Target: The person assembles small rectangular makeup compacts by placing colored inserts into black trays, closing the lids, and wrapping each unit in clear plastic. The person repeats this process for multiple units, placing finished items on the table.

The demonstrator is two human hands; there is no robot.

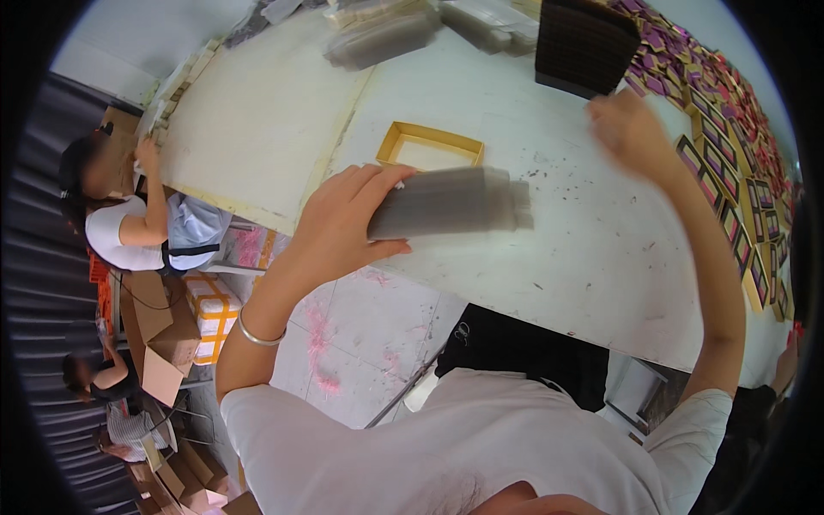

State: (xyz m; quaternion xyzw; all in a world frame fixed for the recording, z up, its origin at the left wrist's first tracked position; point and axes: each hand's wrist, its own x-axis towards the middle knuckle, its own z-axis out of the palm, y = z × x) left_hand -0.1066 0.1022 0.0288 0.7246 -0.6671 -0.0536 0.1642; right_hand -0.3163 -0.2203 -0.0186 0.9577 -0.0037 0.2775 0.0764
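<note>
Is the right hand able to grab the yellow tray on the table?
Probably yes. The right hand looks empty and hovers over the white table, with bare tabletop between it and the yellow tray. The left hand holds a grey stack just in front of the tray.

Yellow shallow box tray [429,146] is lying open at upper centre on the white table. Purple-and-gold flat boxes [730,163] are spreading in rows along the upper right edge. Dark ribbed stack of trays [585,45] is standing at top centre-right. Clear-wrapped bundles [382,34] are sitting at top centre. Brown cartons [159,330] and a white carton with yellow strapping [213,307] are piling at lower left.
</note>
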